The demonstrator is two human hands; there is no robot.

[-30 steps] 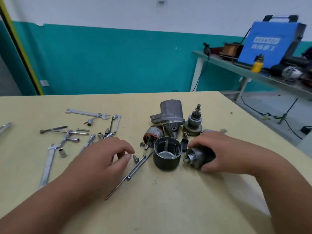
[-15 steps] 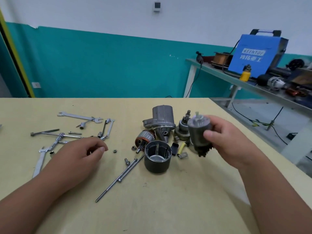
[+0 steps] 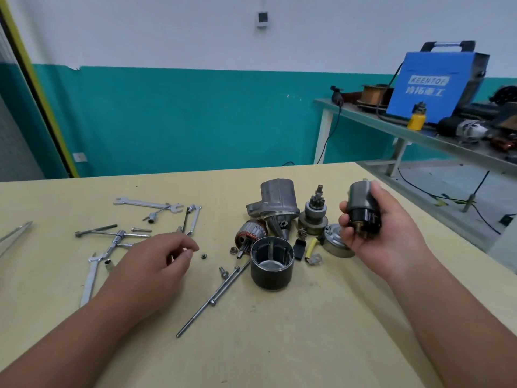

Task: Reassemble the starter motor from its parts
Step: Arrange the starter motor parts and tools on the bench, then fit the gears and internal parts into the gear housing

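Open table [image 3: 279, 345] lay nearest the person, between the forearms, crossed only by two long bolts [image 3: 218, 292] running diagonally up to the can [image 3: 272, 264]. Behind the can, the armature [image 3: 250, 233], housing [image 3: 275, 203], drive [image 3: 314, 214] and cap [image 3: 334, 239] stood crowded, with no passage between them. Tools [image 3: 145, 204] littered the left side beyond the left hand [image 3: 156, 264]. A gap holding one nut [image 3: 204, 256] separated that hand from the armature. The right hand [image 3: 391, 236], gripping the solenoid [image 3: 361, 208], hung above the cap.

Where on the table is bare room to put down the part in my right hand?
The table is bare between both forearms, nearer than the open housing and long bolts. Crowded: parts behind the housing, wrenches at left.
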